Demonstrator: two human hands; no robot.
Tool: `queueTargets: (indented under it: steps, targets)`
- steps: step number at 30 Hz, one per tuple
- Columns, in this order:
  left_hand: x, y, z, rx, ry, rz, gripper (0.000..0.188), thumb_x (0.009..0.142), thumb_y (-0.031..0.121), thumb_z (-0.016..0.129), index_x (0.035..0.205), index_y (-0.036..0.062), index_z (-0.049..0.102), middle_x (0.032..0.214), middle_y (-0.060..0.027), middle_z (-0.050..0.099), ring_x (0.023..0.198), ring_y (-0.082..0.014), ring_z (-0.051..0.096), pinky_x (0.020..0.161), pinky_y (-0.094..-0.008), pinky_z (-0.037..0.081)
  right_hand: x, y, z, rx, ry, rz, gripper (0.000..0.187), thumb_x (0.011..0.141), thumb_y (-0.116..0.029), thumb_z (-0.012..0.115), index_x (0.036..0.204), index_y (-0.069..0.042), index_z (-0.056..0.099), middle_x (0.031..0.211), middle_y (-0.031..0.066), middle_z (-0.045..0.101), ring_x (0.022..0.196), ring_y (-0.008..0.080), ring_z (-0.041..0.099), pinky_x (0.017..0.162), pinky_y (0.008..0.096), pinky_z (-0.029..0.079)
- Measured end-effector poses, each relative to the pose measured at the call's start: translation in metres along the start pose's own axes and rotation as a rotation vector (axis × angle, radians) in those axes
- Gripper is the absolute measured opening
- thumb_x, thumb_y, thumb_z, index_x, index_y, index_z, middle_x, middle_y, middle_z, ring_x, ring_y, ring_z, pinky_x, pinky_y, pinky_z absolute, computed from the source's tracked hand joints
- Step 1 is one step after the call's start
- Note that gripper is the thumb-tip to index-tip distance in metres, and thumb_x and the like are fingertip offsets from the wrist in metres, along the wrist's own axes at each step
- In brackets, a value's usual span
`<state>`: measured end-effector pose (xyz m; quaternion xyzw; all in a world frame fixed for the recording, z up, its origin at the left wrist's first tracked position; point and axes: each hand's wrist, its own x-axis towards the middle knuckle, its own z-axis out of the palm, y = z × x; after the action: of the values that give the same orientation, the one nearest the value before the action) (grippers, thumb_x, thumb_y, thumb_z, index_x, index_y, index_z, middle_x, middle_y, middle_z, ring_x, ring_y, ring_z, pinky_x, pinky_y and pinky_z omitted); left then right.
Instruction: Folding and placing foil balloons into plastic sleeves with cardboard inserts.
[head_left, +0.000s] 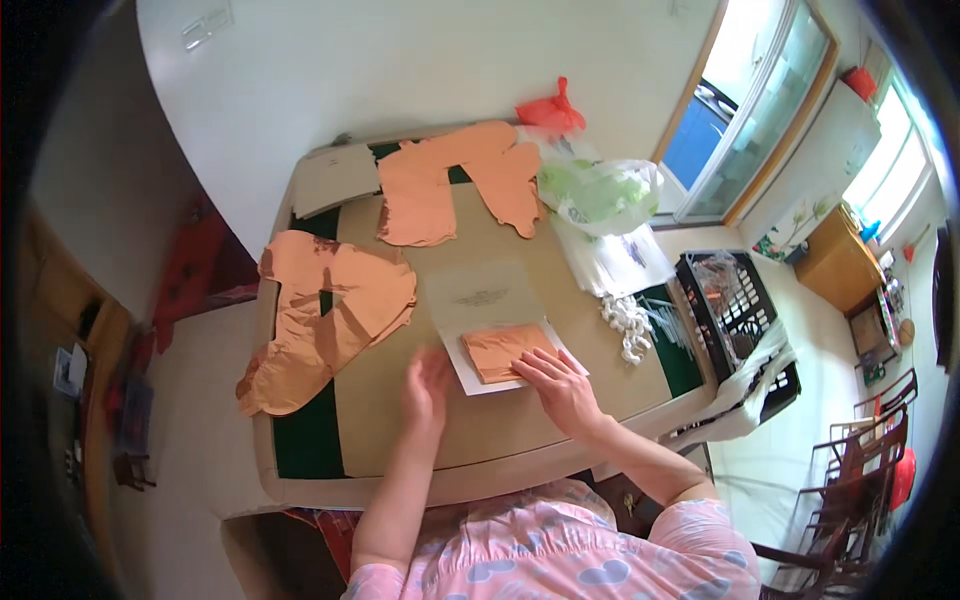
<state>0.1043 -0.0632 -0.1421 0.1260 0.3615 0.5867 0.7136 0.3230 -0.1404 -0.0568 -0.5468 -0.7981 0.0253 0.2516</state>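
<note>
Your right hand (562, 385) lies flat, fingers spread and gripping nothing, its fingertips pressing the near edge of a folded orange piece (505, 350); the flat palm appears to hold the fold down so that it does not spring open. That orange piece rests on a white sheet (462, 375), which reaches out on both sides of the hand and seems to serve as a backing. Your left hand (428, 385) stands just left of the sheet, turned edge-on, fingers loosely extended; whether it touches the sheet's corner you cannot tell, and it has hold of nothing visible. Beyond your fingertips lies a translucent printed packet (480, 295), touching the far edge of the white sheet. Farther out and to the left of your left hand, two heaps of unfolded orange pieces (335, 310) (450, 180) spread over the brown table covering (400, 400), well apart from the working spot. To the right of your right hand lie a cluster of small white items (628, 325), a stack of clear flat bags (620, 260) and a black crate (735, 300) at the table's edge. A white plastic bag with green contents (600, 195) and a red bag (550, 110) sit farthest away. Nothing stands between either hand and the folded piece.
</note>
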Motion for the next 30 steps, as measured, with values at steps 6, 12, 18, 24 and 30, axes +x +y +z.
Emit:
queueTargets:
  steps: [6, 12, 18, 24, 30]
  targets:
    - [-0.001, -0.036, 0.043, -0.348, -0.266, -0.165, 0.069, 0.095, 0.062, 0.03, 0.141, 0.012, 0.041, 0.14, -0.0112, 0.047, 0.128, -0.0319, 0.046, 0.107, -0.0506, 0.037, -0.002, -0.009, 0.012, 0.06, -0.008, 0.039, 0.051, 0.082, -0.002, 0.056, 0.13, -0.017, 0.058, 0.131, 0.0096, 0.059, 0.126, 0.0268, 0.052, 0.106, 0.0467, 0.038]
    - [-0.009, -0.044, 0.054, -0.322, -0.475, -0.173, 0.066, 0.097, 0.063, 0.026, 0.143, 0.0174, 0.038, 0.141, -0.0064, 0.047, 0.128, -0.0248, 0.047, 0.105, -0.0443, 0.039, 0.009, -0.007, 0.01, 0.048, 0.102, 0.054, 0.048, 0.084, -0.001, 0.055, 0.129, -0.016, 0.058, 0.128, 0.0109, 0.06, 0.123, 0.0283, 0.055, 0.104, 0.047, 0.041]
    - [-0.022, -0.052, 0.054, -0.115, -0.349, -0.087, 0.037, 0.099, 0.036, 0.045, 0.128, 0.0131, 0.05, 0.122, -0.0038, 0.059, 0.11, -0.0162, 0.057, 0.093, -0.0371, 0.047, 0.015, -0.006, 0.011, 0.096, 0.108, 0.084, 0.048, 0.083, 0.004, 0.053, 0.127, -0.015, 0.06, 0.127, 0.0123, 0.061, 0.123, 0.0294, 0.055, 0.104, 0.0481, 0.041]
    - [-0.004, -0.053, 0.052, 0.108, -0.222, -0.11, 0.03, 0.1, 0.028, 0.047, 0.125, 0.0115, 0.051, 0.119, -0.0068, 0.06, 0.105, -0.0194, 0.061, 0.087, -0.0357, 0.055, 0.011, -0.007, 0.016, 0.1, 0.056, 0.052, 0.049, 0.081, 0.004, 0.053, 0.127, -0.015, 0.061, 0.127, 0.0122, 0.061, 0.123, 0.0289, 0.054, 0.103, 0.0474, 0.042]
    - [-0.026, -0.068, 0.064, 0.15, -0.226, -0.213, 0.032, 0.1, 0.013, 0.041, 0.129, 0.004, 0.049, 0.119, -0.0134, 0.06, 0.101, -0.0224, 0.064, 0.085, -0.0375, 0.055, 0.014, 0.007, 0.031, 0.032, 0.129, 0.043, 0.049, 0.079, -0.002, 0.058, 0.126, -0.016, 0.062, 0.126, 0.0125, 0.062, 0.123, 0.0295, 0.054, 0.104, 0.0467, 0.041]
